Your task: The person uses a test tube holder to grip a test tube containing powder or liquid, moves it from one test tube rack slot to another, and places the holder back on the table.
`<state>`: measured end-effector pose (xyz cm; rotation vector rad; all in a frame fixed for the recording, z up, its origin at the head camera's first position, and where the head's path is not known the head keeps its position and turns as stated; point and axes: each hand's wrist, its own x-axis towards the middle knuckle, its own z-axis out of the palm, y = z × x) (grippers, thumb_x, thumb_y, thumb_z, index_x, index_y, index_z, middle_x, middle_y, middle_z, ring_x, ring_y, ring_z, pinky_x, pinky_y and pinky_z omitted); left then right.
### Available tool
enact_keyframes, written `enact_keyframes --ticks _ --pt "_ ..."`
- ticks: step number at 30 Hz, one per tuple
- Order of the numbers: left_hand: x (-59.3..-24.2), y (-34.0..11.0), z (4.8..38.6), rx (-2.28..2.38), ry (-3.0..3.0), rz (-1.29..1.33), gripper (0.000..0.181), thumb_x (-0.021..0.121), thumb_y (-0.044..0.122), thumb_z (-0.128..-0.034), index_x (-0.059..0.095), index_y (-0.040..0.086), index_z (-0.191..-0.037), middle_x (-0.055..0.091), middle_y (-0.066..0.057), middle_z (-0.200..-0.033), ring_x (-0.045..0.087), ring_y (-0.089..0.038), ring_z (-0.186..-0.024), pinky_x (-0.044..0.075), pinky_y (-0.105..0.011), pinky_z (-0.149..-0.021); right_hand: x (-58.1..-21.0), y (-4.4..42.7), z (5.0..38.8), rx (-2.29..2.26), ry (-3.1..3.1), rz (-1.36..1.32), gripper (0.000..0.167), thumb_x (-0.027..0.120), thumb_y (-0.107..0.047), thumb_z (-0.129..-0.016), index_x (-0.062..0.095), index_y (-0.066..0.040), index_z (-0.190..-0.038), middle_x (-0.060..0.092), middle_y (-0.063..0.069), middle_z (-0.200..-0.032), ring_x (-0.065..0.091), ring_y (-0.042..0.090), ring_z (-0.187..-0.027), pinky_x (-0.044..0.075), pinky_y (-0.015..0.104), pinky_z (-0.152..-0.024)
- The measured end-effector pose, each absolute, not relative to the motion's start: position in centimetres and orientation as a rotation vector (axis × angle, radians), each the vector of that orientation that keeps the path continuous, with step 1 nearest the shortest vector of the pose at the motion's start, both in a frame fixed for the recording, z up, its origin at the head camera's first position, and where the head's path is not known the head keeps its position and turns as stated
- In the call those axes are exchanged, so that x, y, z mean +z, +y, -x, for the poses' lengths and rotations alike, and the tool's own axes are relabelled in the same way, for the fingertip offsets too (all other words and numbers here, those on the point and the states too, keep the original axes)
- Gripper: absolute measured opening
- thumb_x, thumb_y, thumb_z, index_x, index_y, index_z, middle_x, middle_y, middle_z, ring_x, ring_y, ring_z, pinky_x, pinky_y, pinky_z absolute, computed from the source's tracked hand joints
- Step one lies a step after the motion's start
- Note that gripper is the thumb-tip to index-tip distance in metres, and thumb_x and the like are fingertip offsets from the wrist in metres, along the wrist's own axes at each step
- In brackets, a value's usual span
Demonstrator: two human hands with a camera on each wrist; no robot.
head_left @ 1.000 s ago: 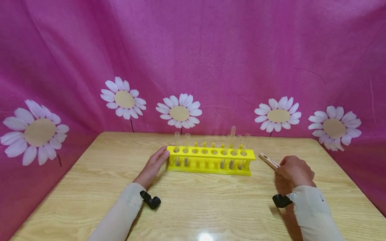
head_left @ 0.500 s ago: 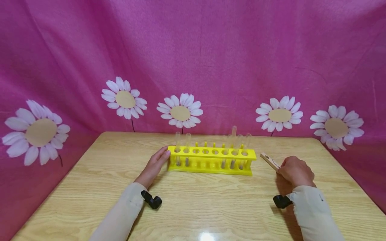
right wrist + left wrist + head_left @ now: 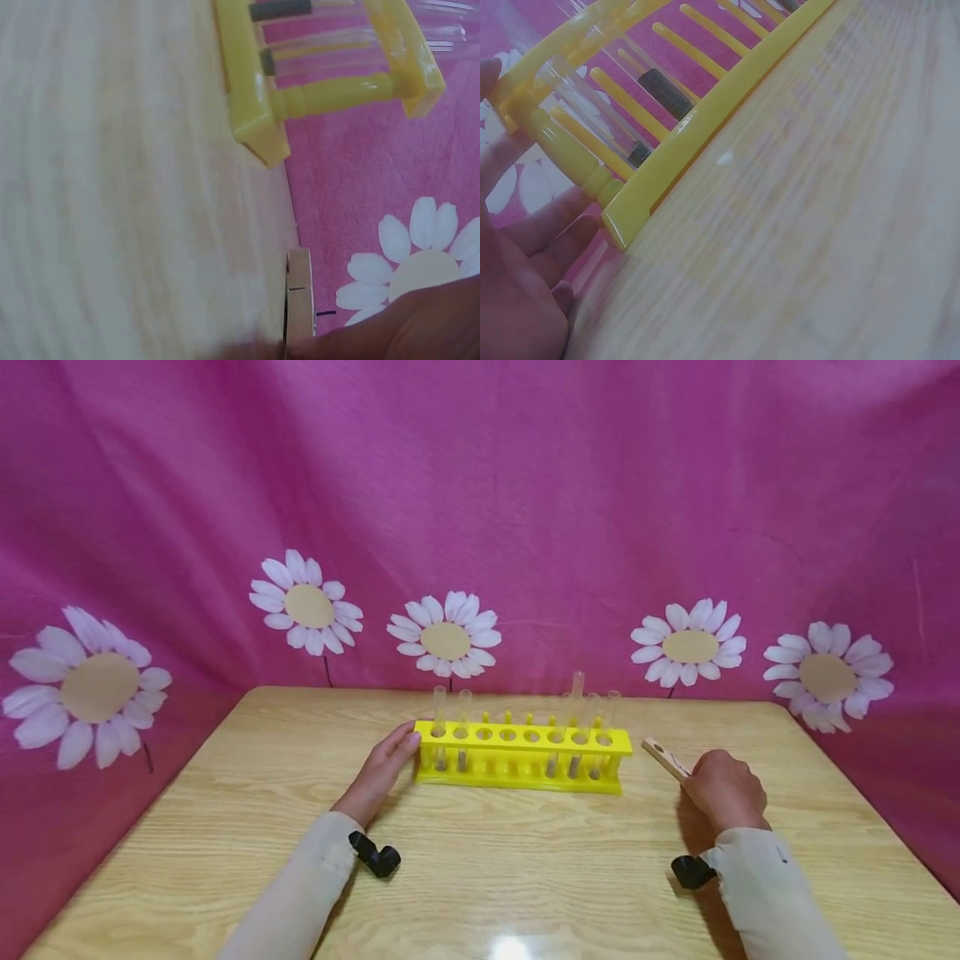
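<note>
A yellow test tube rack [image 3: 495, 782] stands on the table in front of me. My left hand [image 3: 378, 777] grips its left end; in the left wrist view, fingers [image 3: 559, 225] reach around the end post. Clear test tubes stand in it: two at the left [image 3: 439, 703] and several at the right [image 3: 592, 714]. Some hold dark grey matter [image 3: 666, 91] at the bottom. To the rack's right, my right hand [image 3: 727, 789] pinches the near end of a flat wooden test tube holder [image 3: 663, 757], whose far end points toward the rack, apart from it. The pinching fingertips are mostly hidden.
The light wood table [image 3: 465, 877] runs back to a magenta cloth [image 3: 525, 527] printed with white daisies. The rack's middle holes hold no tubes. Yellow pegs [image 3: 507, 718] rise along its back. One tube [image 3: 578, 685] sticks up above the others.
My right hand has moved slightly left with the wooden test tube holder. The left hand keeps its grip on the rack. The whole view shifts a little.
</note>
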<state>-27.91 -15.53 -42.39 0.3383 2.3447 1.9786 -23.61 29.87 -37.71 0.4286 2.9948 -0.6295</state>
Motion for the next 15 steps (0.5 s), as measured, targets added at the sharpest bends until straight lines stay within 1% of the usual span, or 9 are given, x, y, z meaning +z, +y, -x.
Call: enact_keyframes --ticks 2,4,6,9,11,15 --pt "-42.3 -15.3 27.8 1.966 2.345 -0.375 0.057 0.046 0.047 -0.1001 0.04 0.015 -0.147 0.038 -0.004 -0.151 0.026 -0.022 -0.142 0.015 -0.049 -0.116 -37.8 30.0 23.4 -0.607 3.006 -0.435 0.021 0.066 -0.011 -0.083 0.064 0.007 -0.092 0.061 0.016 -0.075 0.052 0.03 -0.066 0.042 0.04 -0.056" --pt "-42.0 -15.1 27.8 1.941 2.361 -0.383 0.055 0.045 0.05 -0.0994 0.042 0.021 -0.146 0.039 0.0 -0.15 0.027 -0.021 -0.141 0.016 -0.05 -0.116 -37.9 30.1 23.3 -0.588 3.018 -0.432 0.023 0.066 -0.011 -0.083 0.062 0.008 -0.095 0.062 0.018 -0.077 0.052 0.031 -0.066 0.043 0.041 -0.056" --pt "-41.6 -15.1 27.8 1.91 2.378 -0.373 0.052 0.045 0.052 -0.0984 0.043 0.028 -0.145 0.038 0.001 -0.15 0.028 -0.021 -0.14 0.017 -0.052 -0.115 -37.9 30.2 23.3 -0.586 3.018 -0.421 0.026 0.066 -0.012 -0.084 0.06 0.009 -0.098 0.062 0.019 -0.08 0.052 0.032 -0.068 0.043 0.041 -0.058" --pt "-40.6 -15.4 27.8 1.857 2.421 -0.368 0.049 0.047 0.05 -0.0982 0.041 0.032 -0.144 0.038 -0.002 -0.149 0.031 -0.024 -0.138 0.02 -0.053 -0.114 -37.6 30.4 23.3 -0.58 3.006 -0.411 0.036 0.065 -0.018 -0.086 0.058 0.011 -0.105 0.062 0.023 -0.088 0.053 0.034 -0.072 0.044 0.043 -0.061" --pt "-39.8 -15.6 27.7 1.778 2.477 -0.379 0.049 0.05 0.049 -0.0976 0.04 0.035 -0.143 0.039 -0.006 -0.149 0.033 -0.026 -0.137 0.021 -0.055 -0.113 -37.4 30.5 23.2 -0.599 2.984 -0.421 0.044 0.064 -0.023 -0.088 0.054 0.013 -0.112 0.06 0.025 -0.092 0.053 0.035 -0.076 0.044 0.044 -0.063" --pt "-38.2 -15.6 27.2 1.503 2.649 -0.432 0.059 0.055 0.05 -0.0946 0.033 0.034 -0.147 0.037 -0.009 -0.15 0.033 -0.029 -0.138 0.026 -0.06 -0.11 -36.6 30.1 22.8 -0.643 2.986 -0.393 0.061 0.064 -0.034 -0.091 0.044 0.014 -0.123 0.057 0.031 -0.103 0.052 0.039 -0.083 0.046 0.047 -0.069"
